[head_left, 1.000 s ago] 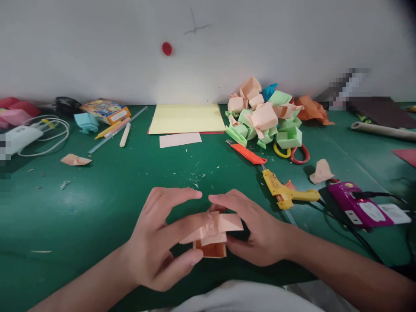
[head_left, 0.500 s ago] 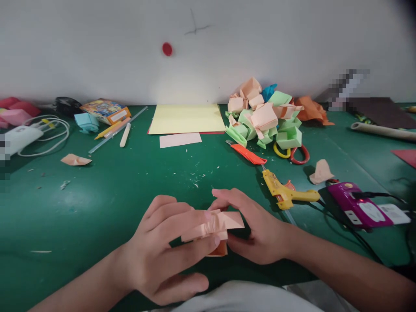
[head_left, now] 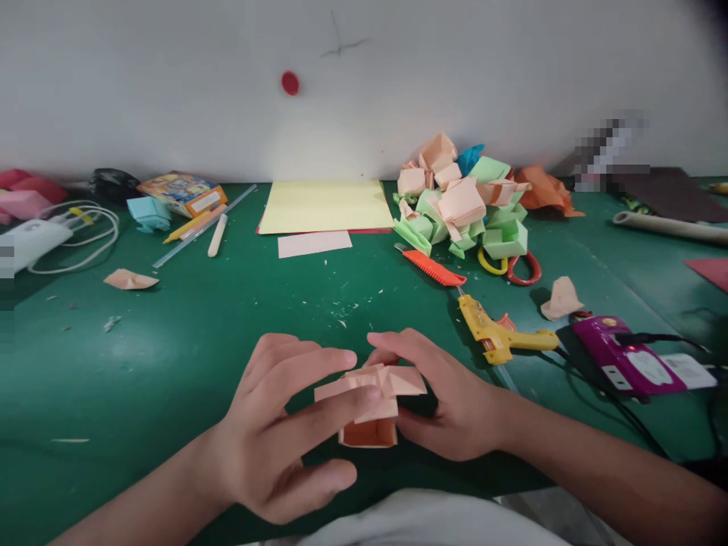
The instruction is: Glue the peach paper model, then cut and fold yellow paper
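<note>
Both my hands hold a small folded peach paper box (head_left: 372, 409) just above the green mat (head_left: 187, 334), near its front edge. My left hand (head_left: 284, 425) grips it from the left, with fingers laid across its folded flaps. My right hand (head_left: 437, 398) cups it from the right, with fingers curled over the top flaps. The box's orange open side faces me.
A heap of folded peach and green paper boxes (head_left: 463, 201) lies at the back right, with scissors (head_left: 512, 267), an orange cutter (head_left: 431, 267) and a yellow glue gun (head_left: 500, 334). A yellow sheet (head_left: 327, 205) lies at the back centre. A purple power strip (head_left: 622, 360) sits right.
My left fingers pressed down over the flaps, then drew back a little, so the box's orange opening shows again. My right hand has stayed in place.
</note>
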Motion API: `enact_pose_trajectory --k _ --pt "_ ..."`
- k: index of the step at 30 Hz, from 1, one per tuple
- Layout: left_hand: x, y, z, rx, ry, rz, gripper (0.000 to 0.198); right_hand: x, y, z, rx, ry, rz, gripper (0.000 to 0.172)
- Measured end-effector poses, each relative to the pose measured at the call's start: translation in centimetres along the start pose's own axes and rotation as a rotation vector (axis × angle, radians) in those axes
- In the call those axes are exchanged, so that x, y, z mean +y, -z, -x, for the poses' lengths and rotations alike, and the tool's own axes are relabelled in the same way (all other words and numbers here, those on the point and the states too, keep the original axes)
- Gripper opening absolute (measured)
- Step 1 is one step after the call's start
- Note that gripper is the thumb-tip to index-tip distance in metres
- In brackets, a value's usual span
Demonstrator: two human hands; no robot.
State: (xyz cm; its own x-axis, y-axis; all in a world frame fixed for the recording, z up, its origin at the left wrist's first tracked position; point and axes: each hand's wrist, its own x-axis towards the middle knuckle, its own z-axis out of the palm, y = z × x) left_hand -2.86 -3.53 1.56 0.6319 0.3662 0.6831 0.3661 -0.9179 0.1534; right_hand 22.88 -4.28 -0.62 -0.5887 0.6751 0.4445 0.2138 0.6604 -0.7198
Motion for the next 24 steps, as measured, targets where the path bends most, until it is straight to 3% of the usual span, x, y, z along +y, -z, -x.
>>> enact_pose_trajectory --k 9,14,18,24 --pt "-0.17 -0.27 0.0 -0.074 0.137 0.034 0.037 0.08 -0.02 0.01 -0.006 -0.02 0.01 0.084" --pt "-0.11 -0.12 -0.19 -0.035 0.125 0.03 0.041 0.09 0.09 0.05 -0.003 -0.01 0.002 0.085" --pt "-0.12 0.29 -0.53 0.005 0.012 0.014 0.042 0.11 0.14 0.08 0.0 -0.006 0.015 0.085" --pt "0.4 0.18 -0.11 -0.034 -0.137 -0.137 0.034 0.17 0.2 0.1 -0.011 -0.003 0.015 0.084"
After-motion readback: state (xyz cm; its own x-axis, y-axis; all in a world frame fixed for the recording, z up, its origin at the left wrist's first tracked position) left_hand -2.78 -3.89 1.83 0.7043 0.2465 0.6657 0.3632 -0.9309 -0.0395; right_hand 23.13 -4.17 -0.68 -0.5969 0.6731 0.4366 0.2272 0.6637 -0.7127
